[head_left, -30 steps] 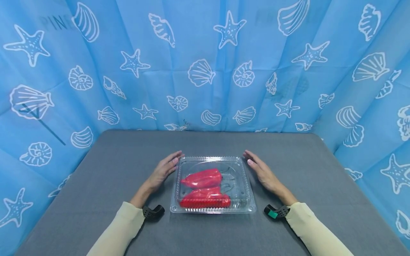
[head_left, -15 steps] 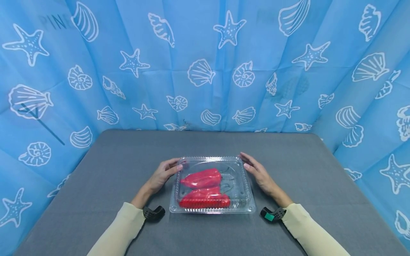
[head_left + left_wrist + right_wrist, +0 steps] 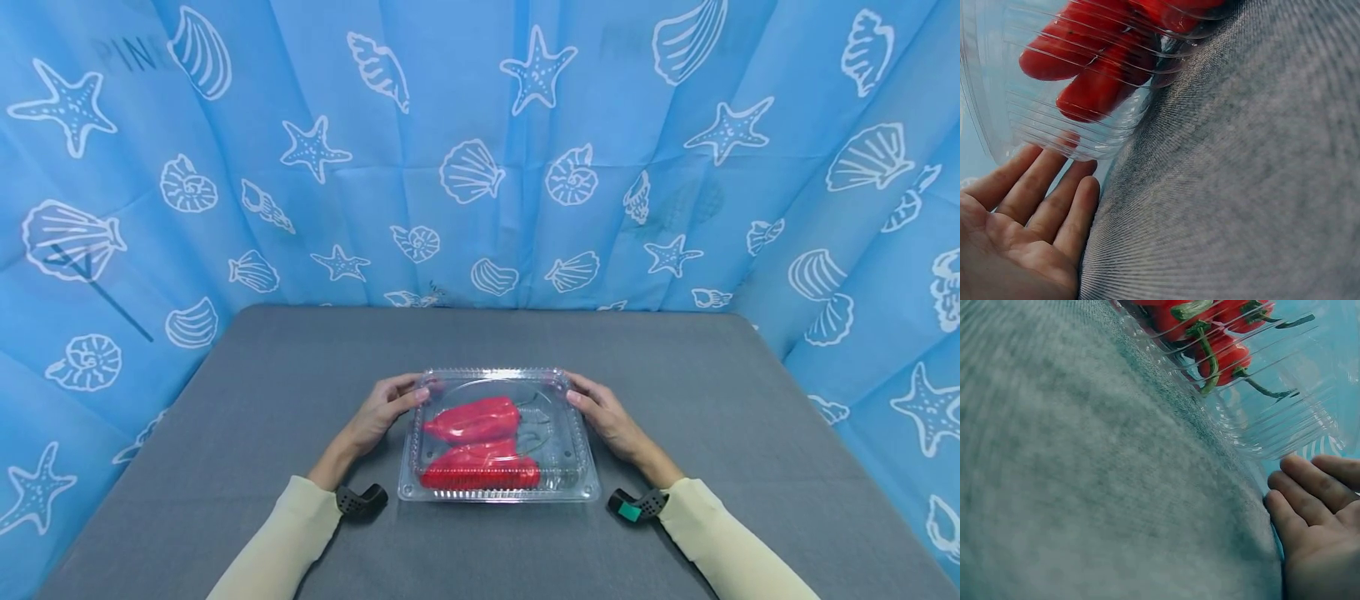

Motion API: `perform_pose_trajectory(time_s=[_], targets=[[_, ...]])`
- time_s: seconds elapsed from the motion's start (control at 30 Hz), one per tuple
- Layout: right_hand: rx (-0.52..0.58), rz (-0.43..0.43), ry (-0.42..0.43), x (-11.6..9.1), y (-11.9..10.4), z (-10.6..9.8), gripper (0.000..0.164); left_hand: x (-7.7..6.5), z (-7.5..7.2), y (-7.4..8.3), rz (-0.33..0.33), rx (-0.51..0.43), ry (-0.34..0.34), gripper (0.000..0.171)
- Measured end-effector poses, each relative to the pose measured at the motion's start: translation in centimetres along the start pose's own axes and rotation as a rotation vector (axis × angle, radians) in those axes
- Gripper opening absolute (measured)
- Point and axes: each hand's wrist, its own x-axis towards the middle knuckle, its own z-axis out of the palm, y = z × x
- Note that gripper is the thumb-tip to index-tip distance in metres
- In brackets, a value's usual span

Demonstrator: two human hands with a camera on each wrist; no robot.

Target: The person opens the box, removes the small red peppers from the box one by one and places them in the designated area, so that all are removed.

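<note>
A clear plastic clamshell container (image 3: 498,495) with its lid down lies on the grey table. Inside are several red peppers (image 3: 474,418) with green stems (image 3: 1266,389). My left hand (image 3: 380,412) holds the container's far left corner, thumb on the lid's rim and fingers behind it. In the left wrist view, the fingers (image 3: 1041,187) reach the ribbed side wall, palm facing it. At the far right corner my right hand (image 3: 611,421) holds on likewise, its thumb on the lid edge. Its fingertips come up to the corner in the right wrist view, where the thumb is hidden.
Grey cloth covers the table (image 3: 315,350). A blue curtain (image 3: 480,217) with white shells and starfish hangs behind it and along both sides. Each wrist wears a black strap, and the right strap (image 3: 636,506) carries a green patch.
Both hands have closed in on the container's far corners. The left thumb came onto the rim first, then the right hand moved left to the lid's edge. The container stays in place.
</note>
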Motion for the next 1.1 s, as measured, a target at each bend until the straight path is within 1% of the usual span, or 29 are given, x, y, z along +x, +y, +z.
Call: perform_pose_trajectory(time_s=[0.13,0.33,0.57,0.83,1.1], targets=[[0.078,0.007,-0.055,-0.01,0.09,0.09,0.059,0.04,-0.06,-0.09,0.002,-0.016,-0.018,0.053],[0.139,-0.013,-0.077,0.14,0.37,0.14,0.057,0.01,-0.05,-0.03,0.005,-0.019,-0.020,0.053],[0.151,-0.018,-0.065,0.15,0.34,0.15,0.055,0.06,-0.01,0.00,-0.008,-0.031,-0.016,0.054],[0.087,0.001,-0.035,-0.06,0.25,0.29,0.056,-0.04,0.07,-0.16,-0.008,-0.032,-0.010,0.055],[0.109,0.008,-0.036,0.05,0.20,0.23,0.056,-0.01,0.13,-0.01,-0.013,-0.024,0.007,0.055]])
